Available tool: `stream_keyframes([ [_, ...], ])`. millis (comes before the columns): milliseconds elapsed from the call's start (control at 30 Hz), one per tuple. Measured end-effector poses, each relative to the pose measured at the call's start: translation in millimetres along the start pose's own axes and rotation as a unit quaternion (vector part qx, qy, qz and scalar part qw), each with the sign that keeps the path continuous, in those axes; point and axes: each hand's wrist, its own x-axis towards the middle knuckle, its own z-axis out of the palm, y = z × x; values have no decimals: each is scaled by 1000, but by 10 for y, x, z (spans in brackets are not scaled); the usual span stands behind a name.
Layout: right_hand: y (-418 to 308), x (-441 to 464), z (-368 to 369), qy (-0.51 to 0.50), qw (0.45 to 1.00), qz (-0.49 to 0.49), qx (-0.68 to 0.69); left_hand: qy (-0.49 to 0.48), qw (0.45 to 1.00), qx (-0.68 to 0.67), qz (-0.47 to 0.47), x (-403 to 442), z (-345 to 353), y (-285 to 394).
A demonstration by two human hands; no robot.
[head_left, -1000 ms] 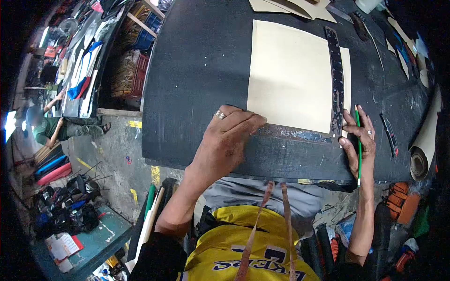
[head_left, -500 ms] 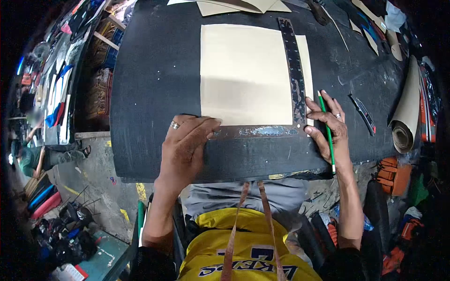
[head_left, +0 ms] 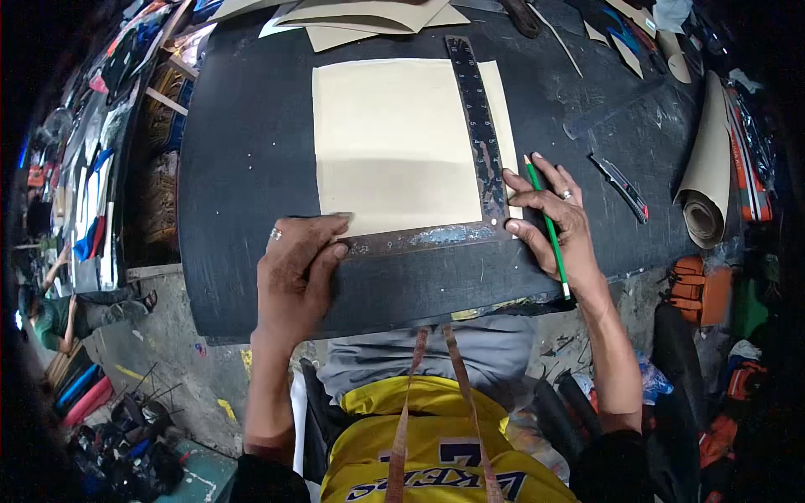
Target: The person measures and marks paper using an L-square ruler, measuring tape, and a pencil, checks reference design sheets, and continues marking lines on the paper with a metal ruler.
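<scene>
A cream sheet [head_left: 394,142] lies on the black-topped table [head_left: 243,210]. Over its right part and along its bottom edge rests a worn metal L-square [head_left: 480,126], its corner at the lower right of the sheet. My left hand [head_left: 293,268] pinches the far left end of the square's lower arm, by the sheet's bottom left corner. At the square's corner, my right hand [head_left: 553,222] has its fingertips on the square and sheet edge, with a green pencil [head_left: 549,230] held across the fingers, tip pointing away from me.
A box cutter [head_left: 619,186] lies right of my right hand. Further right stands a roll of brown paper [head_left: 704,176]. More cream sheets [head_left: 369,17] lie at the far edge. A co-worker [head_left: 54,323] is at the far left, beside another cluttered table.
The view has shifted, so the table items appear further left. My left thumb now shows on the square's lower arm. My right hand keeps the pencil at the square's corner.
</scene>
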Motion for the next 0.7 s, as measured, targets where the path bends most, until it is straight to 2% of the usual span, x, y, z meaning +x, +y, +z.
stream_keyframes([
  [133, -2, -11, -19, 2, 1000, -1, 6, -30, 1000, 7, -3, 315, -52, 242],
  [300, 26, -16, 10, 16, 1000, -10, 13, -129, 980, 126, 87, 893, 346, 516],
  [433, 32, -36, 10, 16, 1000, -11, 13, -187, 952, 219, 101, 1197, 684, 712],
  [533, 30, -42, 2, 24, 999, -20, 17, -260, 916, 302, 47, 1359, 829, 865],
  [700, 55, -48, 23, 31, 999, -28, 14, -310, 886, 343, 17, 1466, 885, 1035],
])
